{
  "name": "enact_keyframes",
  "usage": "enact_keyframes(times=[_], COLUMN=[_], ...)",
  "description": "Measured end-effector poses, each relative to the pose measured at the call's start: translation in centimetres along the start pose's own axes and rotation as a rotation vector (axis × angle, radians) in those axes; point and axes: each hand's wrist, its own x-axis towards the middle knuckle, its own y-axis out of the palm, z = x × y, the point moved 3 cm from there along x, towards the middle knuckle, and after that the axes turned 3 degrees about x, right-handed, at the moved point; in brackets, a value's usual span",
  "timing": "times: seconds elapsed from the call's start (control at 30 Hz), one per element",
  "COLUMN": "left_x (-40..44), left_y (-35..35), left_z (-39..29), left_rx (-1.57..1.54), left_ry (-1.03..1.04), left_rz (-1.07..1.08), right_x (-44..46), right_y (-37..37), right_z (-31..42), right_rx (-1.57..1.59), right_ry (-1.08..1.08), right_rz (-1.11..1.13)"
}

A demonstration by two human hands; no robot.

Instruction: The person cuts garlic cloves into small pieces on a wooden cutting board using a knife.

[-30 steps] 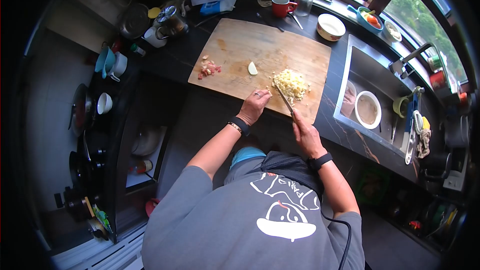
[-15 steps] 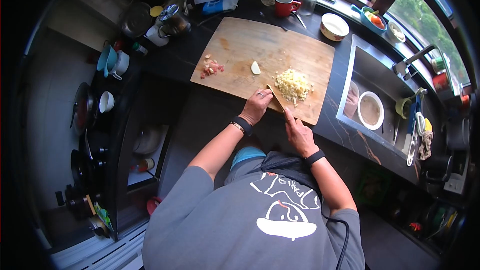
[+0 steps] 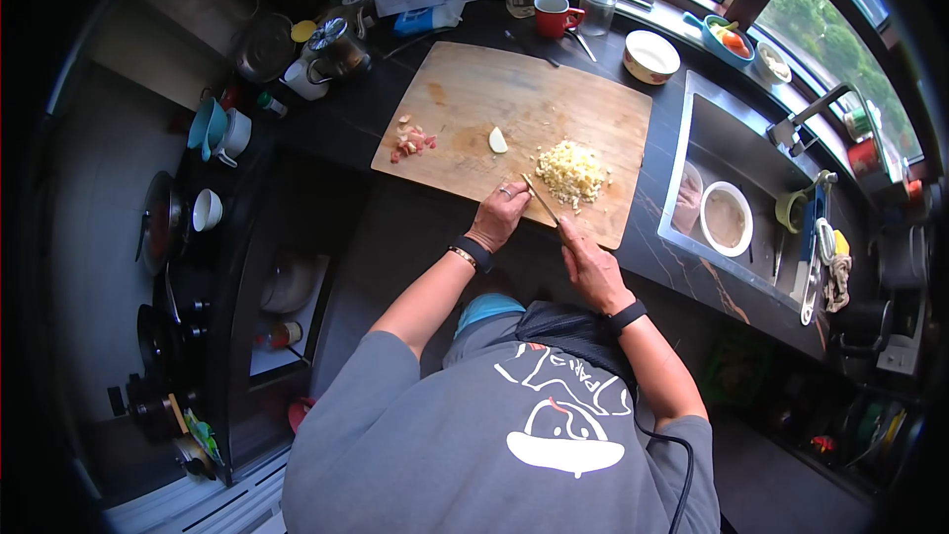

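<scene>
A wooden cutting board (image 3: 465, 89) lies on the dark counter. My right hand (image 3: 591, 265) is wrapped round the handle of a knife (image 3: 540, 199), whose blade points up and left over the board's front edge. Close to the blade, my left hand (image 3: 500, 215) has its fingers pressed together at that edge; whatever they hold is too small to name. Chopped pale yellow pieces (image 3: 571, 174) form a heap right of the knife. One larger pale piece (image 3: 497, 139) lies near the middle of the board, and small pink pieces (image 3: 411, 141) lie at its left.
At the right, a steel sink (image 3: 727, 119) holds a white bowl (image 3: 726, 219) and a faucet (image 3: 816, 119) reaches over it. Behind the board stand a red mug (image 3: 557, 15), a glass jar (image 3: 597, 10) and a patterned bowl (image 3: 650, 56). A metal kettle (image 3: 337, 48) is at the back left.
The knife has moved left, away from the chopped heap to beside my left fingers, and my right hand has shifted slightly left and down with it. The larger pale piece stays on the board.
</scene>
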Motion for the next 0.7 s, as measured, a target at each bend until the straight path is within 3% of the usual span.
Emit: enact_keyframes(times=[0.03,0.47,0.57,0.63,0.67,0.7], left_x=[0.1,-0.2,0.0,0.0,0.1,0.0], left_y=[-0.1,-0.1,-0.3,-0.5,-0.6,-0.7], left_z=[-0.1,-0.1,-0.3,-0.4,-0.5,-0.5], left_rx=[0.034,0.035,0.052,0.06,0.06,0.041], left_ry=[0.021,-0.043,-0.016,0.014,0.014,-0.002], left_rz=[0.005,0.012,0.027,0.03,0.028,0.018], right_x=[-0.1,-0.3,-0.4,-0.5,-0.4,-0.2], right_y=[0.4,2.3,1.7,0.9,0.9,0.4], right_z=[-0.2,-1.0,-1.2,-1.2,-1.2,-1.0], right_rx=[-0.061,-0.121,-0.091,0.092,0.09,0.128], right_ry=[0.058,0.127,0.147,0.205,0.203,0.099], right_rz=[0.079,0.129,0.13,0.168,0.167,-0.001])
